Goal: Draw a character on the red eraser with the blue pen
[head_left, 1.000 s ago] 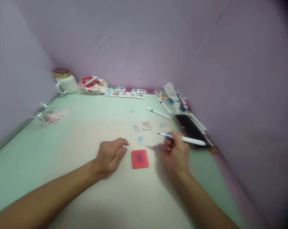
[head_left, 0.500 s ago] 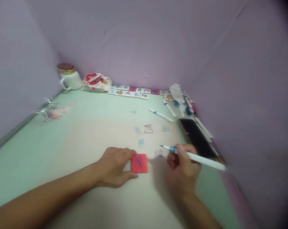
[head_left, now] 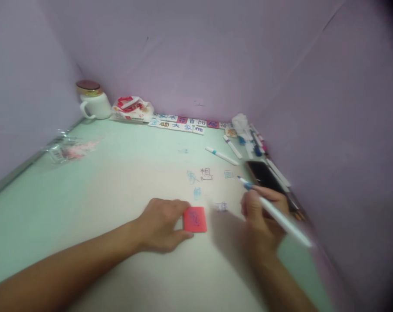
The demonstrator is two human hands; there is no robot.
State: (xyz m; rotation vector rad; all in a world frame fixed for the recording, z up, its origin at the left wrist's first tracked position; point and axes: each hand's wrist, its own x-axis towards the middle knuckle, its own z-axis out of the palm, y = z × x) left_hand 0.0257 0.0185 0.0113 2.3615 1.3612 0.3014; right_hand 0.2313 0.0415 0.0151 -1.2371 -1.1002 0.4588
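Observation:
My left hand [head_left: 160,223] lies low on the table, its thumb and fingers gripping the left side of a red square card [head_left: 200,224]. A dark handwritten character shows on the card, blurred. In my right hand [head_left: 264,216] is a white marker pen [head_left: 283,222] with a blue collar, its uncapped dark tip pointing up and left. That tip is beside a small blue-green written character [head_left: 228,174], above or on the surface; I cannot tell which. More handwritten characters [head_left: 206,174] stand on the tabletop beyond the card.
Two markers [head_left: 221,156] lie behind my right hand, and a phone [head_left: 266,175] is by the right wall. Rows of lettered cards [head_left: 175,125] line the back. A white lidded mug [head_left: 97,107], a tissue pack [head_left: 133,110] and clear plastic wrapping [head_left: 64,149] are at left.
My right hand has moved right and slightly up with the marker, which now tilts more steeply. My left hand still holds the card. The whole view has shifted a little.

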